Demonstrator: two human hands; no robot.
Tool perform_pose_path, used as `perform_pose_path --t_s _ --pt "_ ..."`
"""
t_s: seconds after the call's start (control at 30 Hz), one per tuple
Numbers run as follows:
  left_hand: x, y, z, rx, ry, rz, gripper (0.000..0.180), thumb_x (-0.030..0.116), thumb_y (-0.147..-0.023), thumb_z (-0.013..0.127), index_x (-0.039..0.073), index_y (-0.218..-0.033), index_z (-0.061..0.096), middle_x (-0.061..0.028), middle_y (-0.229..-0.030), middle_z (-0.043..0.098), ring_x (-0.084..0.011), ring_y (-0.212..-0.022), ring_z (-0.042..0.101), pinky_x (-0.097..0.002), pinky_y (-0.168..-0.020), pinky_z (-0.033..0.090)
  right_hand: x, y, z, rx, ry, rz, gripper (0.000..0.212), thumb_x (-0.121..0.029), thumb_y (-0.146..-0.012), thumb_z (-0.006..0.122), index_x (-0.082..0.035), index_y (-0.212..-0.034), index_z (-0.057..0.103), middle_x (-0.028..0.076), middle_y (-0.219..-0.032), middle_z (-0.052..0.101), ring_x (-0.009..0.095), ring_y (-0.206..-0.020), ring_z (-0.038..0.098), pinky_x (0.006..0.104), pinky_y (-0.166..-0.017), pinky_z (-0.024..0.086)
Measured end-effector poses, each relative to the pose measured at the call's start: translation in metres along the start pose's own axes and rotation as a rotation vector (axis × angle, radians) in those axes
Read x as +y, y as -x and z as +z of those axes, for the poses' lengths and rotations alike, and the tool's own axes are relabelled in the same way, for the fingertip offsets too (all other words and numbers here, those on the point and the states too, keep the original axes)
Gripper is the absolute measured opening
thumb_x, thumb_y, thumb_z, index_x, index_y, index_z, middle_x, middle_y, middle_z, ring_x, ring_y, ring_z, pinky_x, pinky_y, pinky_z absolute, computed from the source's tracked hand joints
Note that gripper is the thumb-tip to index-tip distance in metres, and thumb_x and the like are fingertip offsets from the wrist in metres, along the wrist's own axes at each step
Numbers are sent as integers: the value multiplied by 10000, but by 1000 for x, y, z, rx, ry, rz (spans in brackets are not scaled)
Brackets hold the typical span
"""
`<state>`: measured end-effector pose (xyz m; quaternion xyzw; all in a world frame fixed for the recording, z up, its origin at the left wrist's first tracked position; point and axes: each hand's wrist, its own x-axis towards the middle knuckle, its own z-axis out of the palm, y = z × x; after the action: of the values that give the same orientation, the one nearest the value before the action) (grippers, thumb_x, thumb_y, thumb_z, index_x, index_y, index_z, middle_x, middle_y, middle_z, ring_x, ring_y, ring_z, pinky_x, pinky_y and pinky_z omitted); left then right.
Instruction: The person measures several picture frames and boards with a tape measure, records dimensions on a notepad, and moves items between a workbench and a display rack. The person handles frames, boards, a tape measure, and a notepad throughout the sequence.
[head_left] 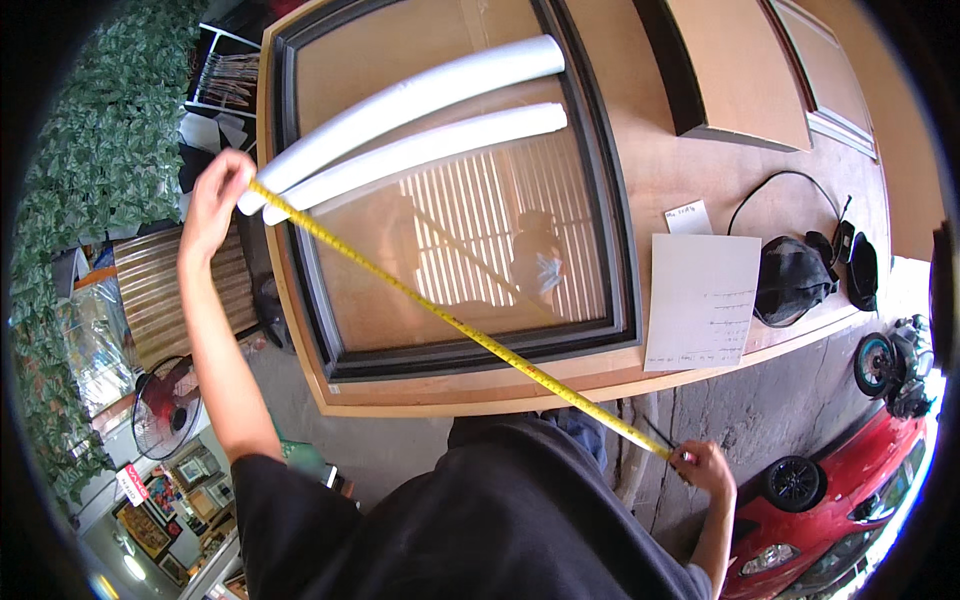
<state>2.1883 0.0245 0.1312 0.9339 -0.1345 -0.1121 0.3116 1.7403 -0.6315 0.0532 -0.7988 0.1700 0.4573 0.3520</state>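
1. White rolls, two: the upper roll (430,92) and the lower roll (425,150), laid side by side across the pane; left ends close by the left hand, with the tape passing in front of them.
2. Dark frame (605,200) with glass pane (370,260), flat; reflections of slats and a figure.
3. Yellow tape measure (480,338), one, drawn out taut; runs slantwise over the frame and past the table's near edge.
4. Left hand (222,185): fingers pinched on the tape's upper end, at the table's left side.
5. Right hand (703,468): closed around the tape's lower end, beyond the near edge; the part inside the grip is hidden.
6. Paper sheet (700,290), written on, right of the frame; small note (688,217) just above it.
7. Black bag (795,280), crumpled, right of the sheet.
8. Wooden box-like piece (740,70), dark-edged, at the table's far side.
9. Table (690,185): light wood top, pale edging.
10. Room: leafy green wall (110,130), corrugated sheet (185,290) and fan (168,408) at left; grey floor (700,405), motorcycle (905,370) and red car (860,480) at right.
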Motion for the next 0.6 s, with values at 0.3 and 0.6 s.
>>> perform_pose_path --t_s 0.3,0.6 --pt "-15 -96 132 -52 -679 136 1363 404 -410 955 180 -1518 195 -213 -1488 330 -380 -1404 272 -481 -1176 200 -52 -15 108 482 -312 -58 180 -159 -845 667 14 -803 690 125 -662 618 219 -582 600 343 -550 444" --pt "4 -75 141 -227 -699 -21 1125 357 -590 831 172 -1508 207 -294 -1288 516 -450 -1111 577 -494 -985 475 -116 -76 87 531 -370 47 307 -272 -866 655 13 -752 665 175 -567 568 303 -478 544 387 -498 409"
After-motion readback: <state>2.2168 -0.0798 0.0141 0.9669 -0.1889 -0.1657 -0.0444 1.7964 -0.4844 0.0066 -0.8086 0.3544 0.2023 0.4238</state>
